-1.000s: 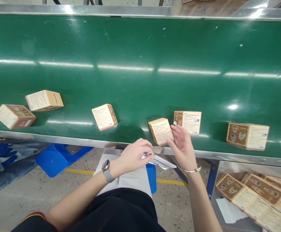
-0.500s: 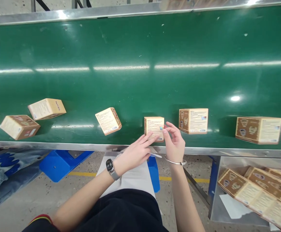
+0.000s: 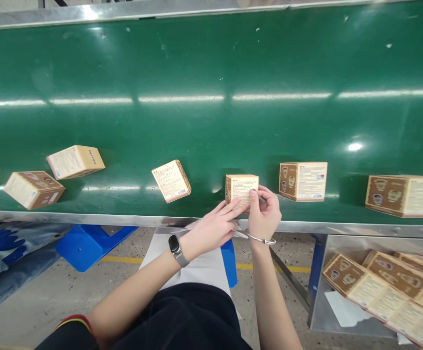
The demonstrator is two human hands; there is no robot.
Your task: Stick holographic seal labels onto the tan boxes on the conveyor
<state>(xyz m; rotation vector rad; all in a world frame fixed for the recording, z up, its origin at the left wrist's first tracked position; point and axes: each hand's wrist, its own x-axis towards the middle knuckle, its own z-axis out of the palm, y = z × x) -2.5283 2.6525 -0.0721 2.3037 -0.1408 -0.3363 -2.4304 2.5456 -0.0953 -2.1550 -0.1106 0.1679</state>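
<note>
A small brown and cream carton stands at the near edge of the green belt, its printed side facing up toward me. My left hand lays its front fingers across the lower part of that carton. Under the same hand is a thin white sheet, jutting out past the belt edge; the fingers gripping it are mostly hidden. At the carton's right edge, my right hand is closed, its thumb pressed on the printed side over a small bluish sticker that is mostly covered. The other fingers bend around the carton's right side.
Other cartons rest on the belt: one tilted carton and two more at left, then an upright carton and another at right. Flat cartons lie on a metal shelf below right. A metal rail borders the belt.
The cartons have shifted right in view, and both hands have moved right with the middle one. My right thumb now covers the blue sticker that showed before.
</note>
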